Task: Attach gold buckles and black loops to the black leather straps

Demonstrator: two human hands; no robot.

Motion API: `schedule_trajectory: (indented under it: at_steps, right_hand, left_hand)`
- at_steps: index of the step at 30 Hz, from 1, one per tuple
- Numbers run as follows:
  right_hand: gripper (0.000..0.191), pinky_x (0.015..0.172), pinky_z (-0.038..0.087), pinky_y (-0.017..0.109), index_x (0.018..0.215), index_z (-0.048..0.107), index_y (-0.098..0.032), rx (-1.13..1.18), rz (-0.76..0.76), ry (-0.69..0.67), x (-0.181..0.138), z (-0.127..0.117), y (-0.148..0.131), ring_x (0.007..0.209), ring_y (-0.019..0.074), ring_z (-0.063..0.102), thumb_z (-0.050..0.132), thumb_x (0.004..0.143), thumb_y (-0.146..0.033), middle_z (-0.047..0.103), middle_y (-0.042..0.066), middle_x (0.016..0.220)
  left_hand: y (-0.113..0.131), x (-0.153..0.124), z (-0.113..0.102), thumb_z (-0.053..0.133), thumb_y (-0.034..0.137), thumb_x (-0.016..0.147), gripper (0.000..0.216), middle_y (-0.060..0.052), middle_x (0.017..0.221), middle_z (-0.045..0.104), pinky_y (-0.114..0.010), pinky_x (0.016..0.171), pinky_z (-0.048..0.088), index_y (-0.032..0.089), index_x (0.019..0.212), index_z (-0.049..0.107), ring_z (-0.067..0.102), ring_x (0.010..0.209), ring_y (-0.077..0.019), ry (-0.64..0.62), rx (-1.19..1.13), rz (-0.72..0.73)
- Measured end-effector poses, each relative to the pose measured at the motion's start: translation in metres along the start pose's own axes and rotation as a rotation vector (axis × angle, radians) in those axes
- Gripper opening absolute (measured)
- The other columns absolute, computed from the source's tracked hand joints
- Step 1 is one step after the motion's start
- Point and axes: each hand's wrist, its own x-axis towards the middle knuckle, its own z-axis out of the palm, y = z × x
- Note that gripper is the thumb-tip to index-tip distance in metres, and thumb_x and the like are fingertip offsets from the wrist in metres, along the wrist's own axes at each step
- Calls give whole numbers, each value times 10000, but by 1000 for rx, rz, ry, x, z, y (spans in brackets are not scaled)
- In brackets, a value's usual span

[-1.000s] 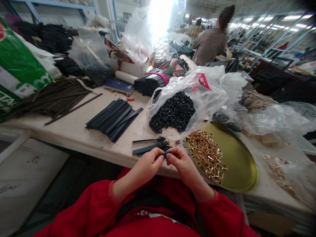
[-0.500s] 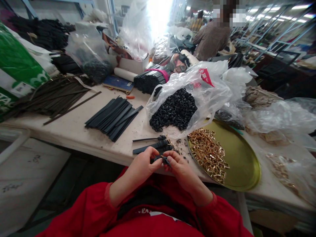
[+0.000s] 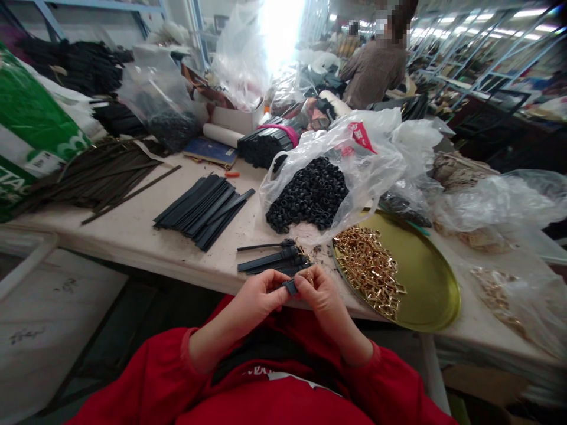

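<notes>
My left hand [image 3: 259, 294] and my right hand [image 3: 319, 295] meet at the table's near edge, both pinched on a small black strap piece [image 3: 290, 286]. A glint of gold shows at my right fingertips. Just beyond them lie a few finished black straps [image 3: 270, 260] with loops. A clear bag of black loops [image 3: 310, 195] sits behind those. To the right a gold round tray [image 3: 425, 277] holds several gold buckles [image 3: 367, 268].
A pile of flat black strips [image 3: 201, 209] lies left of centre, with longer dark strips [image 3: 97, 174] further left by a green sack [image 3: 31, 118]. Plastic bags [image 3: 496, 206] crowd the right. Another person [image 3: 374, 68] stands at the far end.
My hands dipped slightly toward me and then came back to the table edge, still working the same small black piece. The view shifted a little.
</notes>
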Motion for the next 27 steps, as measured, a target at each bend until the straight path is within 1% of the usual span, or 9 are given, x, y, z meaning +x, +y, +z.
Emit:
schedule_trajectory:
  at_steps: [3,6,9,13,15,17,21,24,27]
  right_hand:
    - [246,497,363,214,763,412,-218,-105,-54,49,1,0,2,514,88,439,614,704,-345,462,-72,601]
    - [204,493,362,219,880,471,-214,-240,-64,-16,1,-7,3,532,98,462,545,751,-352,485,-54,638]
    - [172,475,332,217,770,496,-199,-364,-43,-120,0,-15,3,506,92,429,505,779,-371,455,-53,584]
    - [155,429,285,210,749,456,-212,-420,45,-205,-4,-21,1,444,86,380,498,787,-356,416,-76,505]
    - [119,438,284,213,730,470,-213,-514,-28,-212,-7,-22,0,461,90,382,505,786,-311,427,-67,517]
    - [82,480,307,224,711,505,-212,-621,-168,-220,-10,-23,-2,514,100,410,526,773,-262,472,-45,568]
    - [69,532,321,248,687,556,-215,-751,-355,-298,-12,-25,-4,566,123,439,543,753,-204,529,-12,620]
    - [78,530,314,246,683,563,-214,-784,-337,-328,-10,-26,-5,557,122,432,539,753,-189,525,-17,604]
    - [67,518,307,237,692,552,-205,-786,-258,-335,-8,-27,-5,550,114,423,541,759,-205,512,-25,600]
  left_hand:
    - [3,-3,3,609,345,714,270,33,648,572,-175,494,365,135,876,560,448,507,-58,11,-73,-41]
    - [4,-6,4,619,289,678,231,36,636,567,-170,482,352,135,841,563,449,499,-56,38,-105,-92]
    - [3,-7,3,619,254,665,212,28,654,586,-169,492,354,135,832,565,471,512,-56,26,-134,-142]
    - [-1,-7,1,642,270,666,243,4,710,626,-193,574,401,136,856,571,534,576,-73,-19,-180,-198]
    - [-4,-7,1,667,299,659,279,-5,728,632,-210,608,416,130,861,576,548,592,-78,-50,-205,-217]
    - [-7,-6,1,681,312,650,288,1,709,626,-215,606,417,126,848,586,543,574,-75,-83,-214,-239]
    - [-5,-5,-1,686,255,633,256,22,679,618,-209,607,416,131,846,616,537,578,-73,-138,-161,-269]
    - [0,-6,-3,672,222,644,258,9,733,637,-215,671,428,130,881,628,552,645,-80,-222,-152,-265]
    - [-1,-7,-5,657,244,670,269,5,736,634,-210,647,426,122,906,619,546,622,-74,-197,-169,-273]
